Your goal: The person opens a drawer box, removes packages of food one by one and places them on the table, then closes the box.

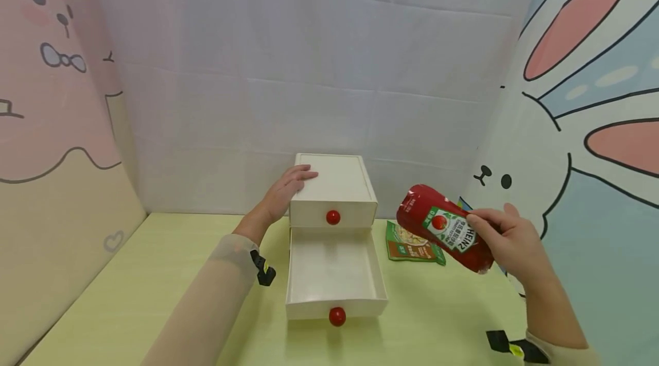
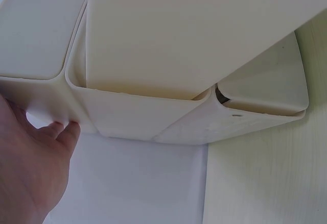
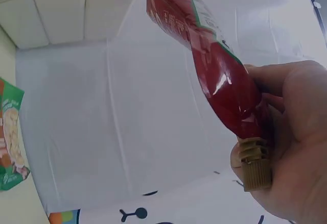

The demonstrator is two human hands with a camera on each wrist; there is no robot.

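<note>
My left hand point(image 1: 282, 193) rests on the top left edge of a white drawer cabinet point(image 1: 337, 174), fingers stretched over its top. In the left wrist view, the same hand point(image 2: 33, 170) lies against the cabinet's side. Below the top drawer, which is closed and has a red knob point(image 1: 333, 217), another drawer point(image 1: 336, 308) stands pulled out, with nothing inside. To the right, my right hand point(image 1: 515, 243) grips a red ketchup pouch point(image 1: 419, 214) with a Heinz label, raised and tilted. Its gold screw cap point(image 3: 256, 175) sits near the palm in the right wrist view.
A green and brown food packet point(image 1: 412, 245) lies flat on the pale yellow-green table point(image 1: 195, 274), right of the cabinet. Behind the pouch, a colourful item point(image 1: 464, 204) is mostly hidden. A white cloth point(image 1: 309, 68) hangs at the back, with cartoon-printed panels at both sides.
</note>
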